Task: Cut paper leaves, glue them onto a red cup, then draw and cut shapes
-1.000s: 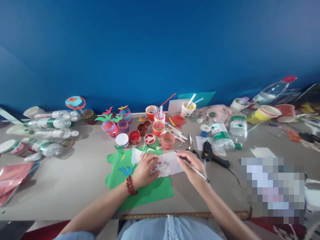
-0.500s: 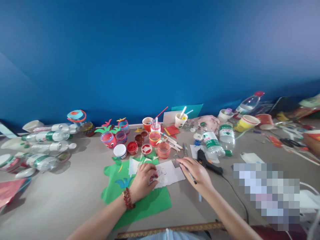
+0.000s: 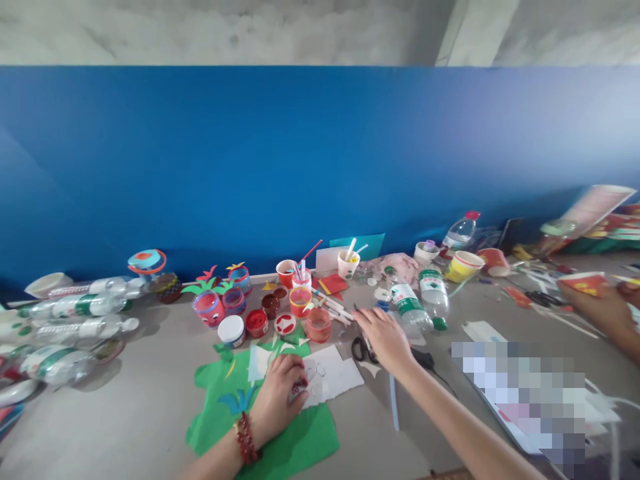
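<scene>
My left hand (image 3: pixel 281 387), with a beaded bracelet at the wrist, is closed with curled fingers on a small piece with red markings (image 3: pixel 299 388). It rests at the left edge of white paper (image 3: pixel 333 377) with drawn round outlines, on a green sheet (image 3: pixel 305 440). My right hand (image 3: pixel 387 341) is above the table to the right, its fingers bent around a slim pen mostly hidden beneath them; a dark end (image 3: pixel 355 308) shows at the fingertips. Black-handled scissors (image 3: pixel 358 349) lie right under this hand, partly covered. A white paper scrap (image 3: pixel 370 368) is beside them.
Paint pots (image 3: pixel 257 323), decorated cups (image 3: pixel 209 308) and brushes stand ahead. Plastic bottles lie left (image 3: pixel 60 360) and right (image 3: pixel 410 305). A black glue gun (image 3: pixel 423 358) is partly behind my right forearm. Another person's hand (image 3: pixel 603 307) is at the far right with a red cup.
The view has tilted up, showing the wall's top edge. My right hand has shifted up over the table relative to the paper, uncovering scissor handles. My left hand stays on the paper.
</scene>
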